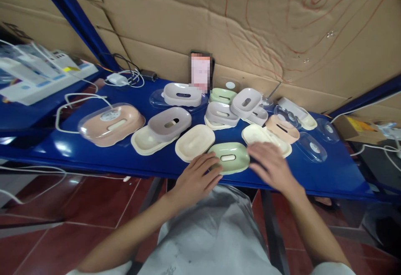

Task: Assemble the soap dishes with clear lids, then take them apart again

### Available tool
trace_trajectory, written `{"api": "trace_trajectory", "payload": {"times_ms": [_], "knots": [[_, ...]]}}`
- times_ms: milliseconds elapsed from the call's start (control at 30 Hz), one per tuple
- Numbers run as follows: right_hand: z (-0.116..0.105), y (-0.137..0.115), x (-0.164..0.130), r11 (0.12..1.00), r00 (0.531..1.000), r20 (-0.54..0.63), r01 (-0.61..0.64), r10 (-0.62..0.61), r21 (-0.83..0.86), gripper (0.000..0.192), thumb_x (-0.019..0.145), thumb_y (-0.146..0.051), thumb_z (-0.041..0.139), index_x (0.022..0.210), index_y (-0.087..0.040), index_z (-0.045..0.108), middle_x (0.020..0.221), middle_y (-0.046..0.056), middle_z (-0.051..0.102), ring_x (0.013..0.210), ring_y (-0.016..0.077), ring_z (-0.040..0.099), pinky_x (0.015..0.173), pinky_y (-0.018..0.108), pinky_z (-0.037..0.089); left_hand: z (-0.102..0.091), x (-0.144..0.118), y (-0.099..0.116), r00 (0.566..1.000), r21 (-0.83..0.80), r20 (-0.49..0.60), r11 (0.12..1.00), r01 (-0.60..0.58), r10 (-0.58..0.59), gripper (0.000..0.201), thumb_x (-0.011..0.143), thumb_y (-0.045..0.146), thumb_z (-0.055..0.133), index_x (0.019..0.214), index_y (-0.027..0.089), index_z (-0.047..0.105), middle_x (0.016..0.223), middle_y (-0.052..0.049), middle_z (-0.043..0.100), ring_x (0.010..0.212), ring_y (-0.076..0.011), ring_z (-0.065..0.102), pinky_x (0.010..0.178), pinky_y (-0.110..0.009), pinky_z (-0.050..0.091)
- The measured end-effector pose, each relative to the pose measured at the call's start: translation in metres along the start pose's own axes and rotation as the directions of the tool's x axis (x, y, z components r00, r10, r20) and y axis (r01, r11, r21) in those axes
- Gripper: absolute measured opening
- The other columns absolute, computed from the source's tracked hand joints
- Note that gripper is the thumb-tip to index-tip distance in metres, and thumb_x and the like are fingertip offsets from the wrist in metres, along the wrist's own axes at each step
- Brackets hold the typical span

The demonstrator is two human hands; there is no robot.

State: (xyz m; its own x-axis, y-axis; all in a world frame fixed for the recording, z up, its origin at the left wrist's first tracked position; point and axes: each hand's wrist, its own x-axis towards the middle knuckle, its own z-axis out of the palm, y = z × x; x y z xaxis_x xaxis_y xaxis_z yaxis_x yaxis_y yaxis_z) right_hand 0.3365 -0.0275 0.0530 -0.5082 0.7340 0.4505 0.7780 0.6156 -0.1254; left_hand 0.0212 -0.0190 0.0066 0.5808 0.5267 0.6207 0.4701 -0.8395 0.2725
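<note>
A light green oval soap dish (235, 157) with a slot in its middle lies at the table's near edge. The fingers of my left hand (199, 177) are around its left end, partly covering the rim. At its right end is my right hand (272, 164), fingers apart and slightly blurred; whether the fingertips touch the rim I cannot tell. Left of the green dish sits a cream oval tray (194, 142). A grey slotted dish (171, 123) rests on another cream tray (147, 142). Behind my right hand, a peach dish (283, 129) overlaps a cream tray (255, 134).
A peach dish under a clear cover (112, 124) stands at left. Several grey dishes (182, 94) and clear covers (310, 147) lie farther back. A phone (201, 71) leans against the cardboard wall (163, 20). White cables (58, 114) and a charger (117, 79) are at left on the blue table (109, 157).
</note>
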Motion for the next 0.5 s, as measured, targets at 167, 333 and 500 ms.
{"api": "trace_trajectory", "payload": {"times_ms": [167, 333, 500], "knots": [[-0.026, 0.099, 0.013, 0.845, 0.848, -0.248, -0.512, 0.468, -0.157, 0.048, 0.104, -0.054, 0.060, 0.135, -0.019, 0.072, 0.142, 0.019, 0.072, 0.134, 0.0385, 0.066, 0.113, 0.060, 0.048, -0.001, 0.002, 0.001, 1.000, 0.000, 0.004, 1.000, 0.017, -0.017, 0.013, 0.104, 0.024, 0.068, 0.117, 0.020, 0.070, 0.121, -0.009, 0.076, 0.130, -0.0283, 0.069, 0.110, -0.047, 0.061], [-0.028, 0.114, 0.014, 0.809, 0.771, -0.302, -0.588, 0.560, 0.000, 0.045, 0.103, -0.062, 0.059, 0.103, -0.020, 0.075, 0.105, 0.017, 0.079, 0.104, 0.0321, 0.075, 0.095, 0.046, 0.056, 0.000, 0.000, 0.001, 0.998, 0.010, -0.048, 0.999, 0.043, -0.042, 0.011, 0.103, 0.027, 0.071, 0.109, 0.019, 0.067, 0.119, -0.012, 0.073, 0.124, -0.0293, 0.072, 0.104, -0.048, 0.065], [-0.019, 0.045, 0.003, 0.777, 0.648, -0.430, -0.514, 0.629, 0.363, 0.035, 0.115, -0.051, 0.033, 0.120, -0.024, 0.054, 0.093, 0.008, 0.069, 0.089, 0.0241, 0.074, 0.086, 0.042, 0.060, 0.002, -0.005, 0.000, 0.995, 0.004, -0.081, 0.998, 0.062, -0.061, 0.016, 0.100, 0.028, 0.075, 0.113, 0.020, 0.068, 0.131, -0.015, 0.070, 0.129, -0.0302, 0.070, 0.107, -0.047, 0.064]]}}
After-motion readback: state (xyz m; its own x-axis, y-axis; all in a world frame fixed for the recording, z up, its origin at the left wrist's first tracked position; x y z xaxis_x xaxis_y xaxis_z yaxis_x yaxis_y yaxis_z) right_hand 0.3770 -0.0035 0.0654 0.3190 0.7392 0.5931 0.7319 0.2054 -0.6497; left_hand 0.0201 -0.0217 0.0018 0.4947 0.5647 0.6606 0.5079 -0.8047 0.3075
